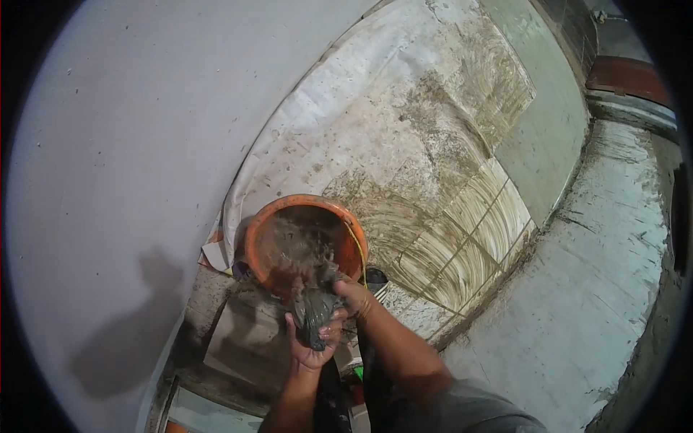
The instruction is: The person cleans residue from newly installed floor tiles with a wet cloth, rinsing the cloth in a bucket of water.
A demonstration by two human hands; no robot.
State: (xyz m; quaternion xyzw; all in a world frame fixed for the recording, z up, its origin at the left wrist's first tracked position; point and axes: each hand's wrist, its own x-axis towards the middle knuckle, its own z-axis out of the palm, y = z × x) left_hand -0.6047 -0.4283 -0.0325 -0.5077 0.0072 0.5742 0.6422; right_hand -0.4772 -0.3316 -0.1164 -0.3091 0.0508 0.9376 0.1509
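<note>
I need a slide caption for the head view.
Left hand and right hand hold a grey cloth at an orange bucket near smeared tiles.

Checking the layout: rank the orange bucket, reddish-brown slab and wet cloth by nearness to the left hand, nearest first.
1. Wet cloth, in the left hand's grip.
2. Orange bucket, just ahead.
3. Reddish-brown slab, far off, upper right.

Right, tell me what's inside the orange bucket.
Cloudy, grey-brown liquid, probably dirty water, shows inside the orange bucket. Whatever lies beneath its surface is hidden, and the grey cloth in the left hand and right hand covers part of the near side.
</note>
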